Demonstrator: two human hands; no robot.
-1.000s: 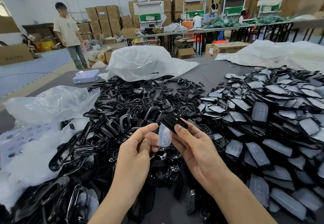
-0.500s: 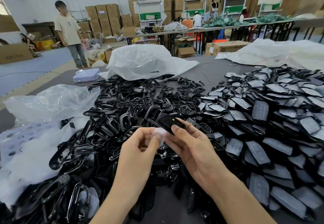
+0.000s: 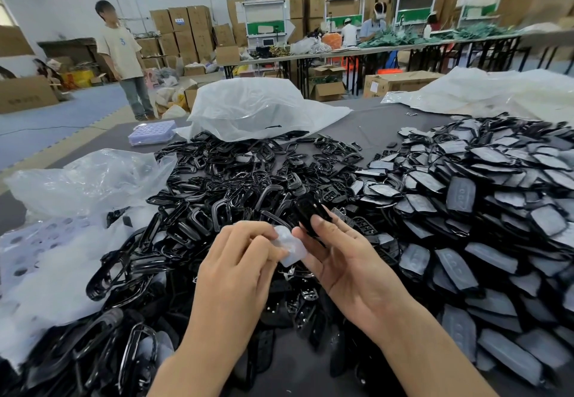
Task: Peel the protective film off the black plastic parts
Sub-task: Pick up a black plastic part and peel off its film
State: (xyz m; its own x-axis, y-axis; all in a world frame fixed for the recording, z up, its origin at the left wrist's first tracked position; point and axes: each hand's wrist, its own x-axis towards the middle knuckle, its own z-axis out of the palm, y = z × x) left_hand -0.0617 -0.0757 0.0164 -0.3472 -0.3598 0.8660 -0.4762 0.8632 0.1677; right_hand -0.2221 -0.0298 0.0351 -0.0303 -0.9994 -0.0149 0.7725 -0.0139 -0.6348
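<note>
Here the right hand point(image 3: 351, 263) grips a small glossy black plastic part point(image 3: 306, 211) between thumb and fingers point(image 3: 320, 221), above the dark grey surface point(image 3: 369, 127). Just below the part, the left hand point(image 3: 239, 260) pinches a translucent white protective film point(image 3: 290, 249) in its curled fingers.

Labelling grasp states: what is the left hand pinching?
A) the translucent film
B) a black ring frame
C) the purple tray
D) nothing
A: the left hand pinches the translucent film between thumb and fingers, while the right hand holds the black part.
</note>
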